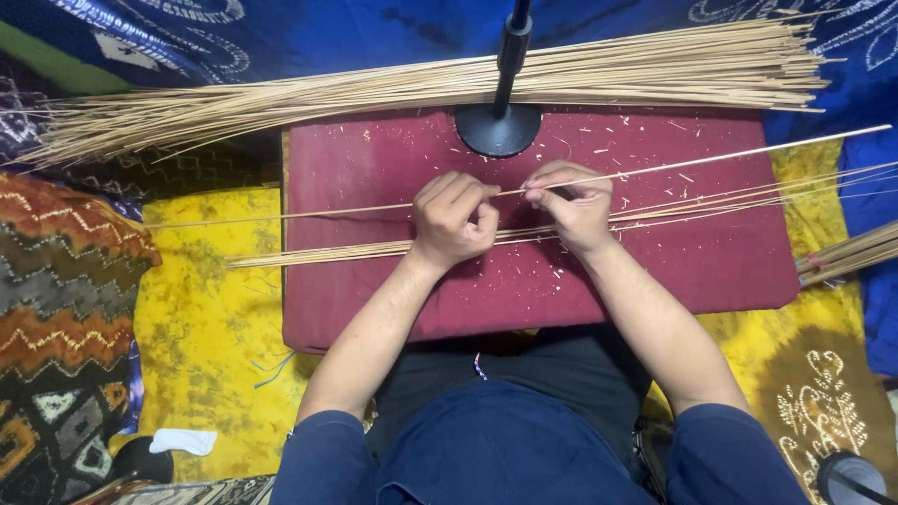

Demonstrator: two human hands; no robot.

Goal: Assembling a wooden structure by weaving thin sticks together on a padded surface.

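Note:
My left hand (455,217) and my right hand (572,204) both pinch one long thin bamboo stick (730,154) over a dark red cushion (374,281). The stick runs from the far left to the upper right, passing through both fists. Under my hands lies a small bundle of similar thin sticks (318,252), spread across the cushion and reaching the right edge.
A large pile of long sticks (374,89) lies across the back. A black stand base (499,129) with a pole sits on the cushion's far edge. Yellow patterned cloth (206,318) surrounds the cushion, a zigzag fabric (65,281) at left, more sticks (851,252) at right.

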